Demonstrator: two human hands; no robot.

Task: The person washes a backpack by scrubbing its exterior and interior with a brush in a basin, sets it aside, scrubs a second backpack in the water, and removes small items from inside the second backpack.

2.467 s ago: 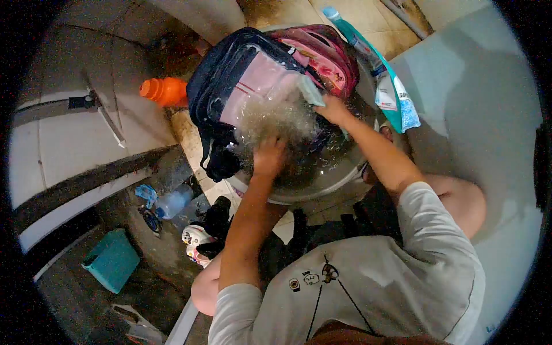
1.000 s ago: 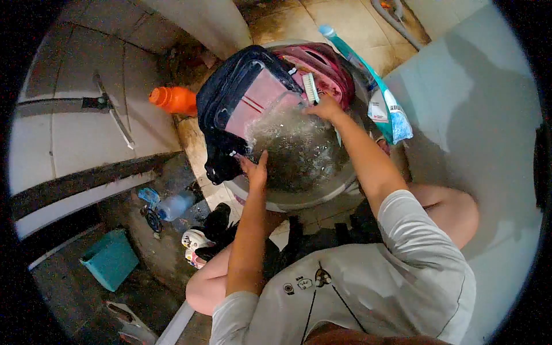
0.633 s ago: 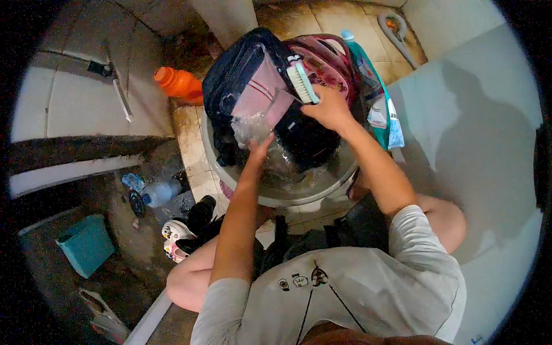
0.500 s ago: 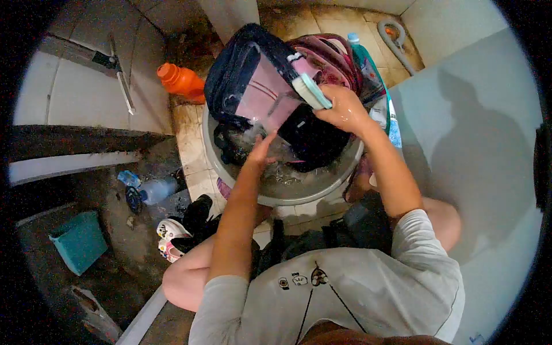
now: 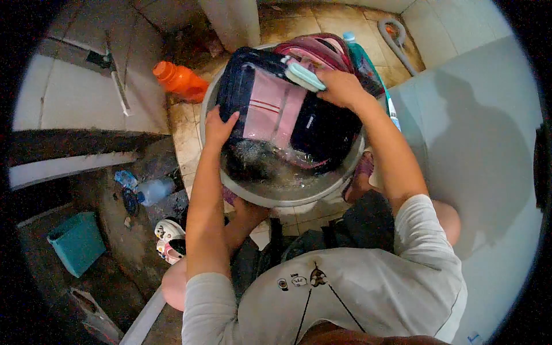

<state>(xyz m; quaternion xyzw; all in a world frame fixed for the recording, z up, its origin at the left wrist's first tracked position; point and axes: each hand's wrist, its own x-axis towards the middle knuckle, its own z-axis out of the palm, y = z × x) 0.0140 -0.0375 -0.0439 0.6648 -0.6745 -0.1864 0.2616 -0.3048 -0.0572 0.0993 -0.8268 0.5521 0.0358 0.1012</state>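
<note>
A dark blue backpack with a pink panel (image 5: 267, 109) lies in a round grey basin (image 5: 299, 201), its lower part in sudsy water (image 5: 287, 184). Behind it rests a red and pink bag (image 5: 322, 52). My right hand (image 5: 342, 89) is closed on a pale green scrub brush (image 5: 305, 76) over the backpack's upper right. At the basin's left side, my left hand (image 5: 219, 127) touches the backpack's left edge with thumb and fingers apart.
Left of the basin lies an orange bottle (image 5: 181, 82). A teal packet (image 5: 365, 60) stands behind at the right. Lower left are a clear bottle (image 5: 156, 191), white clogs (image 5: 168, 231) and a teal container (image 5: 76, 242). A grey hose (image 5: 394, 40) curls at the back.
The backpack has spread flatter and lower in the basin. My left hand has moved from the water to its left edge. The brush has come down onto the backpack's upper right.
</note>
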